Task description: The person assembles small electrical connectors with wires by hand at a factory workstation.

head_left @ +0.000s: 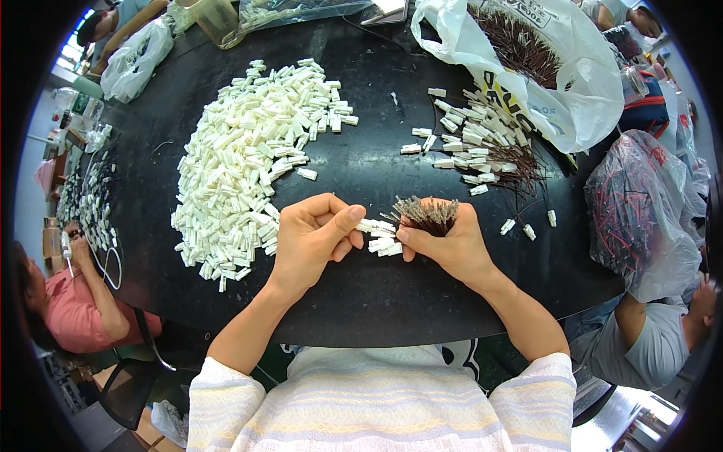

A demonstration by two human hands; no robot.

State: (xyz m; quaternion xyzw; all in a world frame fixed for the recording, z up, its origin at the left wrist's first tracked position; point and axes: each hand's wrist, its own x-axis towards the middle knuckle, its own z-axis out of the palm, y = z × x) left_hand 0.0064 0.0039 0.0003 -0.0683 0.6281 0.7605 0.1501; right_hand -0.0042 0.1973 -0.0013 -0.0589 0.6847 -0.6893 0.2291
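Because the right hand (444,245) grasped a thick bundle of wires (431,215) while white plugs (388,247) jutted out beside its thumb, any slackening there could have let the wires fan out or the plugs drop to the bench (346,313). The left hand (325,232), thumb closed against curled fingers, seemed to pinch one plug (365,225) between the two hands; that hold looked shallow, so a slip off the fingertips seemed the likeliest fault. Pale wire tips stood crowded together, and a crooked push among them might have bent one or caught its neighbour. Leftward lay a heap (248,158) of loose plugs, close enough for a stray wrist to scatter; rightward, a pile (482,139) of wired plugs sprawled against the bag (595,113), where a careless tug could have tangled the strands.
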